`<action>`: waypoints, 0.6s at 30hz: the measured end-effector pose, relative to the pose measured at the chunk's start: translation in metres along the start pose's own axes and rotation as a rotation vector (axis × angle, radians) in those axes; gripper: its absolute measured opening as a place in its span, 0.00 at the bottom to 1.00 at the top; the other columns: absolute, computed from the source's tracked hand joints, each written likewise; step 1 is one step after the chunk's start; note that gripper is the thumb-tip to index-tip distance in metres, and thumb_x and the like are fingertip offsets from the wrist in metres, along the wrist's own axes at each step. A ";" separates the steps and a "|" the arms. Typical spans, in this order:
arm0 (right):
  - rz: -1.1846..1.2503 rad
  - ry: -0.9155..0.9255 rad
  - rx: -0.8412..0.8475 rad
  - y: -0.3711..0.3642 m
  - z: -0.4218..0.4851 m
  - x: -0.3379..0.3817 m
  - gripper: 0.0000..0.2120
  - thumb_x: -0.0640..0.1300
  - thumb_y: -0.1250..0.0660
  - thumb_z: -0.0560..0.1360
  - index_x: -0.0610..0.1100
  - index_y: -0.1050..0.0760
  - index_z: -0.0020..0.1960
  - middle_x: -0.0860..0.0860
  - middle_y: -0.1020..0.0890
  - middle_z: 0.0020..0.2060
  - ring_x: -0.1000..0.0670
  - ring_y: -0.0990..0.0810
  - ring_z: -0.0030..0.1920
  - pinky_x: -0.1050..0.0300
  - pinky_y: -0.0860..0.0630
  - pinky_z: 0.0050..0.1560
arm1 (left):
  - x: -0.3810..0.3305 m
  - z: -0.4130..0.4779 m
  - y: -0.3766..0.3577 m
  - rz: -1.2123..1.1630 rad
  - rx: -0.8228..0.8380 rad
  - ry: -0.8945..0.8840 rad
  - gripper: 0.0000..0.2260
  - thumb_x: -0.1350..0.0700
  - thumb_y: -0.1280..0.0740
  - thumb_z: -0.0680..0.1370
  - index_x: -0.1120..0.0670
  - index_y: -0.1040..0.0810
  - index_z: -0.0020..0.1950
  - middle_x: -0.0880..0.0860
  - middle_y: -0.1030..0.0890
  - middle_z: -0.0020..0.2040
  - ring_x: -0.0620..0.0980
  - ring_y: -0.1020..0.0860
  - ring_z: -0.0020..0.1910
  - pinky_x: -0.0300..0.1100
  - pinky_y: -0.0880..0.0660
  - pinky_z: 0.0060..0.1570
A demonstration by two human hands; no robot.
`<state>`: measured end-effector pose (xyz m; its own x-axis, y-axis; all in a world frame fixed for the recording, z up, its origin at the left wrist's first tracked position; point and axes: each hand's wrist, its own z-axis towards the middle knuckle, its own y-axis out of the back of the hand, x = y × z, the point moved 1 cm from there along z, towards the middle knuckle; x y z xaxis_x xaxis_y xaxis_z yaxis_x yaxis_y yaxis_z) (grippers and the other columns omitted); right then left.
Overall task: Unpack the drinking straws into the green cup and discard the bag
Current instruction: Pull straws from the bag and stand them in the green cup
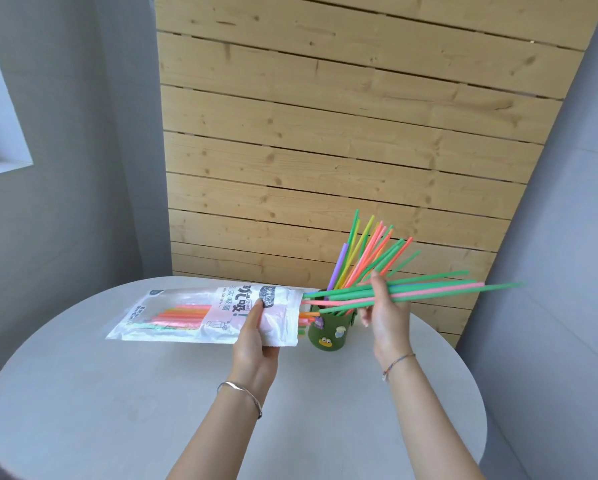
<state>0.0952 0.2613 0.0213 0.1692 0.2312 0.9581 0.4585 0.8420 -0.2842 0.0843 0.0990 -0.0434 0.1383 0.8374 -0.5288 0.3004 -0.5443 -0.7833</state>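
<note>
My left hand grips the white plastic straw bag, held flat above the table with its open mouth toward the green cup. Several coloured straws remain inside the bag. My right hand pinches a bundle of green and pink straws, lying almost level, their left ends over the cup's rim and just out of the bag's mouth. More straws stand fanned out in the cup, leaning right. The cup bears small stickers on its front.
The round grey table carries only the cup. A wooden slat panel leans against the wall right behind the cup. Grey walls close in on both sides.
</note>
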 end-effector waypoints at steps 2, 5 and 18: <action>-0.030 0.035 -0.024 0.008 0.013 0.014 0.13 0.44 0.36 0.77 0.44 0.30 0.34 0.50 0.33 0.23 0.57 0.37 0.15 0.68 0.43 0.17 | -0.004 0.005 0.004 -0.010 -0.028 -0.015 0.13 0.56 0.35 0.79 0.57 0.24 0.63 0.56 0.20 0.58 0.52 0.20 0.52 0.52 0.27 0.63; -0.138 0.109 -0.096 0.017 0.037 0.033 0.14 0.44 0.36 0.76 0.45 0.31 0.32 0.50 0.33 0.24 0.58 0.37 0.15 0.67 0.41 0.16 | -0.005 0.010 0.006 -0.010 -0.023 -0.030 0.24 0.51 0.31 0.76 0.61 0.27 0.68 0.60 0.23 0.66 0.59 0.24 0.65 0.57 0.30 0.67; -0.815 0.196 0.124 -0.001 0.095 0.003 0.19 0.53 0.34 0.74 0.36 0.24 0.41 0.43 0.21 0.31 0.42 0.22 0.33 0.56 0.28 0.34 | -0.005 0.017 0.012 -0.014 -0.030 -0.035 0.31 0.49 0.28 0.71 0.62 0.28 0.70 0.66 0.25 0.67 0.64 0.25 0.66 0.62 0.29 0.64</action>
<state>0.0128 0.3073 0.0274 -0.0193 -0.5502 0.8348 0.4058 0.7588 0.5095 0.0711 0.0874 -0.0558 0.1011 0.8425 -0.5292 0.3301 -0.5302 -0.7810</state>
